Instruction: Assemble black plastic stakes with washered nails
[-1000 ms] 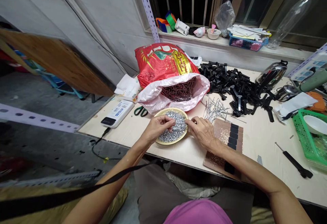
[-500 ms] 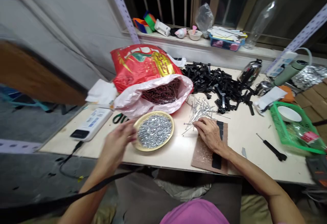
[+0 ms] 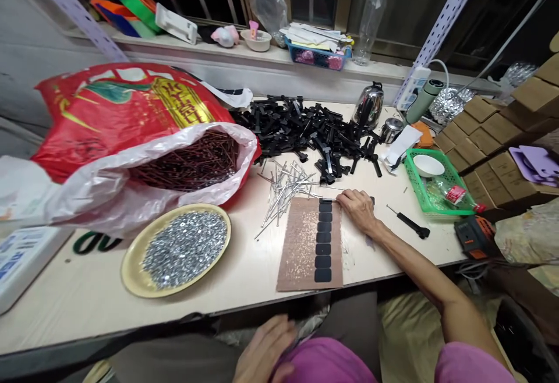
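Observation:
My right hand (image 3: 357, 209) is closed at the top right of a brown cardboard piece (image 3: 293, 249), pinching a thin metal pin (image 3: 328, 199) that points left. A column of black rounded rectangles (image 3: 324, 247) runs down the cardboard, with pale specks beside it. My left hand (image 3: 265, 348) is over my lap, below the table edge, its fingers stretched out and somewhat blurred; nothing shows in it. Loose silvery pins (image 3: 282, 194) lie just above the cardboard. To the left stands a yellowish bowl (image 3: 131, 272) full of small shiny metal pieces (image 3: 186, 249).
A red bag (image 3: 131, 100) of dark reddish pins lies open at left. Black plastic parts (image 3: 305, 130) are heaped at the back. On the right are a black-handled tool (image 3: 410, 223), a green basket (image 3: 414, 197) and cardboard boxes (image 3: 493, 133). The table edge runs before my lap.
The view has swung right and closer. My left hand has left the bowl's rim and come down to my lap. My right hand has shifted to the cardboard's upper right edge, uncovering the black rectangles.

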The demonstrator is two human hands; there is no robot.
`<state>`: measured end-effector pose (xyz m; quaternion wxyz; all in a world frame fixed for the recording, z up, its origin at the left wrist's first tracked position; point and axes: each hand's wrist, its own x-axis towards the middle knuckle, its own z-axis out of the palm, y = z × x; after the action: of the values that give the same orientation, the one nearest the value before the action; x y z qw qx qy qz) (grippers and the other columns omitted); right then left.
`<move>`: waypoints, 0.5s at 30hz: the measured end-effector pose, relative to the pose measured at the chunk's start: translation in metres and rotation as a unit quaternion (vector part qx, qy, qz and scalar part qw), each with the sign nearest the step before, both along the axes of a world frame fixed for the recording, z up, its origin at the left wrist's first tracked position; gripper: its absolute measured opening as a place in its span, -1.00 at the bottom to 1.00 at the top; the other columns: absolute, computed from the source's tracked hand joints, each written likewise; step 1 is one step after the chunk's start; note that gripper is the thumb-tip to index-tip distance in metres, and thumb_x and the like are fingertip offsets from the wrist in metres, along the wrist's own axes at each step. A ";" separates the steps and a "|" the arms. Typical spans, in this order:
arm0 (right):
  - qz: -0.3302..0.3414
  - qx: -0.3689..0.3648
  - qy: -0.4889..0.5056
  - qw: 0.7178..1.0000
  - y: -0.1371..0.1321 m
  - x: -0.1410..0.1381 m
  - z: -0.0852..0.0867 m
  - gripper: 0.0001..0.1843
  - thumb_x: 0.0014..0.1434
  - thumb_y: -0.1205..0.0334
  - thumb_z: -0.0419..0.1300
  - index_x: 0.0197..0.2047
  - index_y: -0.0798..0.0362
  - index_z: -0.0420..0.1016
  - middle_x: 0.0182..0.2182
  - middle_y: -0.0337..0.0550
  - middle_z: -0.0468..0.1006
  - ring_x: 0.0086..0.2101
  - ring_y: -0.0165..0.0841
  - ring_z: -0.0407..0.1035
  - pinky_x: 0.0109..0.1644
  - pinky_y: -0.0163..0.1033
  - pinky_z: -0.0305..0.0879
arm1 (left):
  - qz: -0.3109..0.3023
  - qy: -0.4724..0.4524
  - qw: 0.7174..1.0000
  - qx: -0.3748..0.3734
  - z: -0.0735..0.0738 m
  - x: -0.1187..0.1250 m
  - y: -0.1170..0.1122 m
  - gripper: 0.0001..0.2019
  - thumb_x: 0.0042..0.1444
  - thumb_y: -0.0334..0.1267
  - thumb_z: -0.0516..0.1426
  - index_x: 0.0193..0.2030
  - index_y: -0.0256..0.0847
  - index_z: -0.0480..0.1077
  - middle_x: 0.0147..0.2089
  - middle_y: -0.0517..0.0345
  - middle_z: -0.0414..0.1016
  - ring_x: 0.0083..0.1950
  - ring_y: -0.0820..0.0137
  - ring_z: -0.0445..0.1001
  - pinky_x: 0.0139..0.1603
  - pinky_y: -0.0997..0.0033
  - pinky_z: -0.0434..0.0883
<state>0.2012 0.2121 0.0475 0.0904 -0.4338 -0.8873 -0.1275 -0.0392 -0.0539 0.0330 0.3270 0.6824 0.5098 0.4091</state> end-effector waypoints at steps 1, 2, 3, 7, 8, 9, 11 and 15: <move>0.001 0.007 -0.001 1.000 0.003 0.002 -0.001 -0.80 0.33 0.34 0.06 -0.24 0.04 0.51 -0.30 -0.19 0.55 -0.35 -0.37 0.28 -0.29 -0.25 -0.03 | -0.002 0.048 0.996 0.077 -0.003 0.009 0.007 -0.63 0.24 -0.18 0.06 0.18 -0.02 0.34 0.05 0.02 0.53 0.18 0.14 0.40 0.17 0.13 0.38; 0.004 0.013 -0.001 1.000 0.007 0.003 -0.002 -0.80 0.33 0.35 0.06 -0.25 0.04 0.51 -0.30 -0.19 0.56 -0.36 -0.37 0.27 -0.31 -0.24 -0.03 | 0.001 0.102 0.984 0.148 -0.006 0.016 0.016 -0.57 0.26 -0.19 0.03 0.26 -0.08 0.25 0.09 0.00 0.51 0.23 0.15 0.35 0.21 0.13 0.34; 0.008 0.019 0.000 1.000 0.011 0.004 -0.003 -0.79 0.33 0.35 0.06 -0.26 0.05 0.51 -0.31 -0.19 0.56 -0.37 -0.38 0.27 -0.32 -0.24 -0.03 | 0.007 0.156 0.966 0.205 -0.009 0.023 0.027 -0.53 0.28 -0.19 -0.01 0.32 -0.16 0.16 0.13 -0.04 0.48 0.28 0.16 0.30 0.24 0.13 0.31; 0.027 0.031 0.008 0.999 0.015 0.008 -0.005 -0.73 0.34 0.39 0.01 -0.29 0.06 0.51 -0.34 -0.18 0.57 -0.39 -0.38 0.28 -0.34 -0.24 0.00 | 0.065 0.298 0.929 0.210 -0.019 0.039 0.059 -0.40 0.31 -0.13 -0.09 0.41 -0.32 -0.11 0.26 -0.16 0.33 0.42 0.15 0.02 0.29 0.13 0.23; 0.039 0.030 0.012 0.999 0.009 0.009 -0.006 -0.72 0.35 0.38 0.00 -0.29 0.06 0.51 -0.34 -0.18 0.57 -0.40 -0.39 0.28 -0.35 -0.24 0.01 | 0.078 0.314 0.924 0.204 -0.022 0.040 0.061 -0.38 0.31 -0.10 -0.10 0.42 -0.34 -0.14 0.28 -0.19 0.29 0.43 0.14 -0.02 0.28 0.11 0.23; 0.061 0.028 0.020 0.998 -0.001 0.010 -0.009 -0.72 0.36 0.37 -0.01 -0.28 0.06 0.50 -0.34 -0.18 0.57 -0.42 -0.40 0.27 -0.37 -0.24 0.02 | 0.087 0.325 0.920 0.202 -0.025 0.041 0.062 -0.36 0.31 -0.07 -0.11 0.42 -0.36 -0.15 0.30 -0.24 0.25 0.43 0.13 -0.05 0.28 0.10 0.23; 0.150 0.019 0.039 0.988 -0.031 0.013 -0.016 -0.72 0.37 0.34 -0.02 -0.26 0.03 0.50 -0.34 -0.21 0.57 -0.47 -0.44 0.25 -0.41 -0.26 0.03 | 0.101 0.336 0.914 0.205 -0.032 0.042 0.060 -0.30 0.29 0.01 -0.14 0.41 -0.44 -0.17 0.33 -0.32 0.18 0.44 0.12 -0.09 0.29 0.09 0.21; 0.298 0.004 0.065 0.952 -0.071 0.022 -0.021 -0.78 0.35 0.32 0.02 -0.20 -0.04 0.49 -0.28 -0.28 0.58 -0.45 -0.47 0.28 -0.42 -0.29 0.08 | 0.114 0.335 0.911 0.213 -0.039 0.045 0.057 -0.20 0.25 0.14 -0.18 0.41 -0.51 -0.19 0.36 -0.39 0.09 0.45 0.09 -0.11 0.31 0.09 0.15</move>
<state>0.2230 0.1411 0.0261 0.1832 -0.1563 -0.9680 -0.0700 0.0058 0.0033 -0.0058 -0.0655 0.7701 0.5645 0.2897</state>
